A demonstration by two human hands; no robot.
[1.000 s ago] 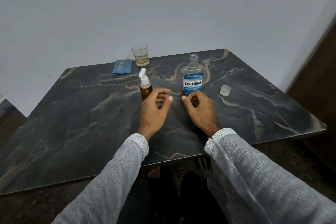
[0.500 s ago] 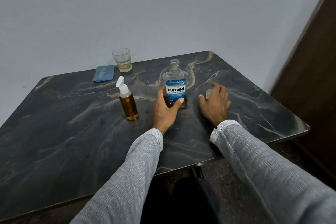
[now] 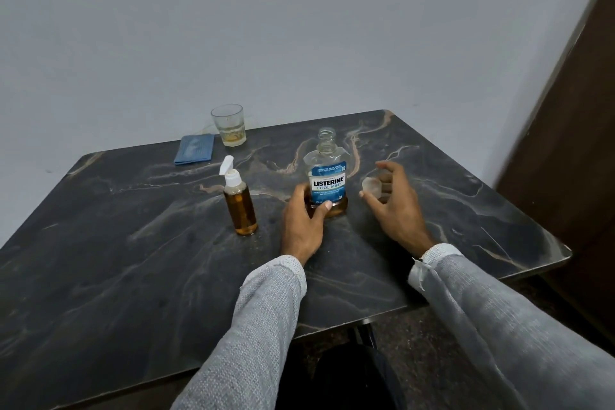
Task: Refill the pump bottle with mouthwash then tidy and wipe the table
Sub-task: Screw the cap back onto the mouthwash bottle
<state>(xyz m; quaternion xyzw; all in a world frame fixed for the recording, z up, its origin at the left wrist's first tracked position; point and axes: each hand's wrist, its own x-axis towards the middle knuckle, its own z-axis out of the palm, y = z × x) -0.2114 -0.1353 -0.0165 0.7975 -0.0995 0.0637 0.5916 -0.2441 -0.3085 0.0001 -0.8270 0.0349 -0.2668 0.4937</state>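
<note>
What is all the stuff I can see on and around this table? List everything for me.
Mouthwash bottle: one, clear with a blue label, uncapped, a little amber liquid at the bottom, mid-table.
Cap: one, clear, pinched in the right hand, beside the mouthwash bottle.
Pump bottle: one, amber liquid, white pump top, standing left of the mouthwash bottle.
Glass: one, clear, a little yellowish liquid, far edge by the wall.
Cloth: one, blue, folded, left of the glass.
Table: one, dark marbled top.
Wall: grey, behind the table.
Door or panel: dark brown, at right.
Left hand: grips the mouthwash bottle's base; grey sleeve.
Right hand: holds the cap in its fingers; grey sleeve.
</note>
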